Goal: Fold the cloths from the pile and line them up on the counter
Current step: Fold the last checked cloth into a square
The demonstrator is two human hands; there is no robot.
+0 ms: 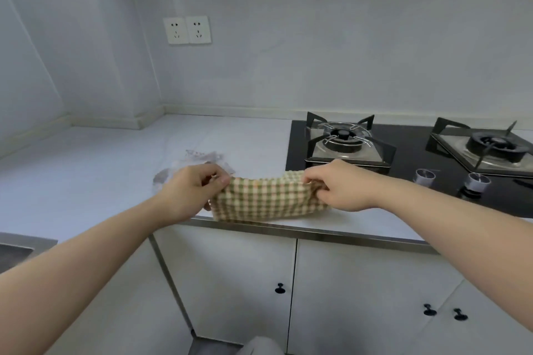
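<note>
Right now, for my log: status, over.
Pinching checked cloth upper corners: left hand, right hand. Cloth at counter front edge. Pale pile behind left hand.

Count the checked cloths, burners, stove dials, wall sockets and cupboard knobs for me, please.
Checked cloth: 1
Burners: 2
Stove dials: 2
Wall sockets: 2
Cupboard knobs: 3
Total: 10

Plain pale-grey walls [317,37] meet in a corner, with a white double power socket [187,30] on the back one. A black glass gas hob [409,158] with two burners is set into the white table [86,176]. Below it are white cabinet doors [230,282] with black knobs.
</note>
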